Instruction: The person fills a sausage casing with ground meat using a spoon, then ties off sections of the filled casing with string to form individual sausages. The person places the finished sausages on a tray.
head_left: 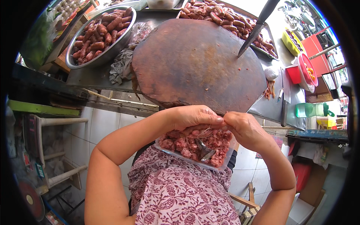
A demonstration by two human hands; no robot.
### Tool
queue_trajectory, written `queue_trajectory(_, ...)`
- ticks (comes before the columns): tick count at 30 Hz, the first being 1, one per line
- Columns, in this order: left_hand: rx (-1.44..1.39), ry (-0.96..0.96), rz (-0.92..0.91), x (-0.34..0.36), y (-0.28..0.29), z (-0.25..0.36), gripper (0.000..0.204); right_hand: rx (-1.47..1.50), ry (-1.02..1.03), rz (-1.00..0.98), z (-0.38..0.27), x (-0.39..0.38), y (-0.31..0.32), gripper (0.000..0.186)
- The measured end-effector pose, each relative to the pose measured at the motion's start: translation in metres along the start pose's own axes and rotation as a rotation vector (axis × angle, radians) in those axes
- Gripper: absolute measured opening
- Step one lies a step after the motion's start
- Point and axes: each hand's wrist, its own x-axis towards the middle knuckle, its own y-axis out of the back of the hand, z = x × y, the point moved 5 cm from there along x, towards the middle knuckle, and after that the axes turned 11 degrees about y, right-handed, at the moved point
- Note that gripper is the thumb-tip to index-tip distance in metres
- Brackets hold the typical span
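Above the lap, my left hand [200, 119] curls its fingers around a pale sausage [187, 129], with thin white string [205, 131] trailing from it. My right hand [242, 125] pinches at the same spot, thumb and index finger close to the left thumb; what exactly it grips is hidden. Below both hands, a clear plastic tray [226, 161] of ground meat [180, 146] rests on my lap, a metal funnel [204, 152] lying in the meat. Just beyond my hands is a large round wooden chopping block [180, 63], with a knife [252, 35] standing point-down on it.
A steel bowl [71, 56] and tray [273, 43] of sausages flank the block on the metal table [262, 108], alongside crumpled plastic [120, 65], a cleaver [285, 108] and green bottle [305, 110]. Pink [307, 60] and yellow [290, 41] containers are farther right. A stool [63, 122] stands left.
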Motion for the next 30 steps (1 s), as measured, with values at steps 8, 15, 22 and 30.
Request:
queue_trajectory(8,-0.003,-0.068,0.002,-0.009,-0.012,-0.002,0.037,-0.121,0.031,0.088,-0.035,-0.01,-0.001,0.025)
queue_trajectory(15,0.116,-0.07,0.045,-0.009,-0.017,-0.008,0.039,-0.01,-0.011,0.148,-0.019,-0.015,-0.021,0.028)
queue_trajectory(22,1.143,-0.368,0.415,-0.03,-0.042,0.011,0.036,1.223,-0.4,0.038,0.001,-0.039,-0.068,0.039)
queue_trajectory(30,1.145,-0.584,0.798,-0.036,-0.065,0.018,0.027,0.516,-0.172,0.351,-0.005,-0.018,-0.038,0.032)
